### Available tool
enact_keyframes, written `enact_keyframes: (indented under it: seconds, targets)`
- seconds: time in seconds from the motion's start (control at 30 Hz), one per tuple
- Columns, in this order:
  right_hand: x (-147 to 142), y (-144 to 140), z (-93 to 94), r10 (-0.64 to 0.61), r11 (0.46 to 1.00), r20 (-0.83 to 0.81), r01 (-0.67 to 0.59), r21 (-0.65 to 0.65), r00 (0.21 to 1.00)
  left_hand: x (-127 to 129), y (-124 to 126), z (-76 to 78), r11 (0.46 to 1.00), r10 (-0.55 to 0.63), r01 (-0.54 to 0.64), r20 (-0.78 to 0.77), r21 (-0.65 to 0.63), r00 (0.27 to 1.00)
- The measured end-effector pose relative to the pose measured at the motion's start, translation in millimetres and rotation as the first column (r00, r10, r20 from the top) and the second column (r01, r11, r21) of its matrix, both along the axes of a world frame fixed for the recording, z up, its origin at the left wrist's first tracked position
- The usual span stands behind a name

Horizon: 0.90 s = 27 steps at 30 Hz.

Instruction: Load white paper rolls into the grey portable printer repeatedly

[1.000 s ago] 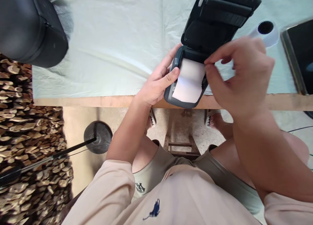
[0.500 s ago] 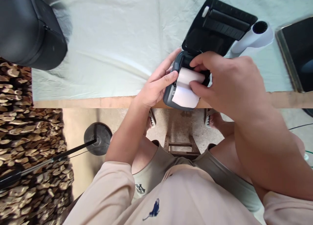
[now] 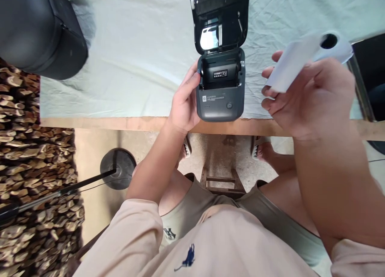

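Observation:
My left hand (image 3: 187, 98) grips the left side of a dark grey portable label printer (image 3: 220, 104), thumb along its edge. The printer's black lid (image 3: 222, 18) is raised, and the paper bay (image 3: 221, 73) inside holds no roll. To the right, my right hand (image 3: 315, 92) is palm up with curled fingers around a small white paper roll (image 3: 293, 64). Just behind that hand, a larger white paper roll (image 3: 339, 48) with a dark core stands on the cloth. The two rolls overlap in view, so I cannot tell whether they touch.
A pale green cloth (image 3: 135, 68) covers the table, whose wooden edge (image 3: 120, 123) runs in front of me. A black case (image 3: 42, 32) stands at the left, a dark-screened device (image 3: 371, 68) at the right. Below are a stand's round base (image 3: 120, 164) and stacked firewood (image 3: 36, 168).
My right hand has lifted the small paper roll out of the printer and moved right with it. The printer has turned upright in my left hand, showing its bay and power button.

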State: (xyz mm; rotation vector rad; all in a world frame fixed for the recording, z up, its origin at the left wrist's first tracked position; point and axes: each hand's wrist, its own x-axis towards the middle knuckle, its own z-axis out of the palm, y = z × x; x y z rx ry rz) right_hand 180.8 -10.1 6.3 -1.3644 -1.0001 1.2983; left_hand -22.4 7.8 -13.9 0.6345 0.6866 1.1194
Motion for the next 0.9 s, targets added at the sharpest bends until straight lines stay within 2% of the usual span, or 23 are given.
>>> enact_keyframes:
  seconds: [0.1, 0.2, 0.27, 0.33, 0.37, 0.43, 0.5, 0.53, 0.57, 0.63, 0.7, 0.73, 0.77, 0.83, 0.9]
  targets:
    - [0, -1, -12.5, -0.091, 0.996, 0.001, 0.091, -0.016, 0.996, 1, 1, 3.1, 0.999, 0.012, -0.010, 0.056, -0.035, 0.998]
    - [1, -5, -19.4, -0.124, 0.990, 0.146, 0.112, 0.088, 0.982, 2, 1, 4.9, 0.999, 0.009, -0.007, 0.044, -0.045, 0.999]
    - [3, -7, -21.4, -0.123, 0.981, 0.264, 0.077, 0.178, 0.957, 2, 1, 5.3, 0.999, -0.006, 0.006, -0.001, -0.045, 1.000]
    - [5, -9, -23.2, -0.118, 0.967, 0.430, 0.005, 0.254, 0.895, 2, 1, 5.2, 0.999, -0.024, 0.023, -0.035, -0.031, 0.999]
    - [5, -10, -24.2, -0.114, 0.964, 0.530, -0.036, 0.265, 0.840, 2, 0, 5.0, 0.999, -0.033, 0.032, -0.041, -0.018, 0.999]
    - [5, -12, -25.6, -0.098, 0.970, 0.687, -0.086, 0.228, 0.720, 2, 0, 5.0, 0.999, -0.045, 0.045, -0.033, 0.009, 0.998]
    - [5, -16, -24.0, -0.066, 0.979, 0.749, -0.101, 0.175, 0.660, 3, -1, 5.3, 0.999, -0.044, 0.044, -0.015, 0.027, 0.999]
    - [6, -18, -21.4, -0.066, 0.971, 0.743, -0.128, 0.201, 0.666, 3, -1, 5.5, 0.999, -0.041, 0.042, -0.012, 0.025, 0.999]
    - [9, -20, -17.8, -0.088, 0.948, 0.727, -0.166, 0.270, 0.681, 3, -1, 5.7, 0.999, -0.040, 0.040, -0.014, 0.017, 0.999]
    - [18, -22, -9.5, -0.225, 0.849, 0.705, -0.219, 0.480, 0.673, 3, -1, 5.5, 0.999, -0.039, 0.038, -0.036, -0.013, 0.999]
    - [34, -18, -4.7, -0.422, 0.749, 0.702, -0.215, 0.626, 0.574, 3, 0, 4.1, 0.999, -0.042, 0.040, -0.068, -0.025, 0.997]
    - [44, -13, -4.8, -0.491, 0.747, 0.721, -0.190, 0.637, 0.488, 3, 1, 2.9, 0.999, -0.043, 0.042, -0.081, -0.014, 0.996]
    - [53, -7, -6.8, -0.506, 0.784, 0.749, -0.134, 0.606, 0.428, 2, 2, 1.5, 0.999, -0.044, 0.045, -0.093, 0.006, 0.995]
    - [67, 7, -14.4, -0.445, 0.878, 0.792, 0.028, 0.478, 0.418, 2, 3, -1.1, 0.997, -0.061, 0.066, -0.121, 0.043, 0.991]
    - [72, 19, -22.1, -0.356, 0.928, 0.800, 0.084, 0.363, 0.484, 2, 3, -2.5, 0.994, -0.078, 0.088, -0.143, 0.062, 0.987]
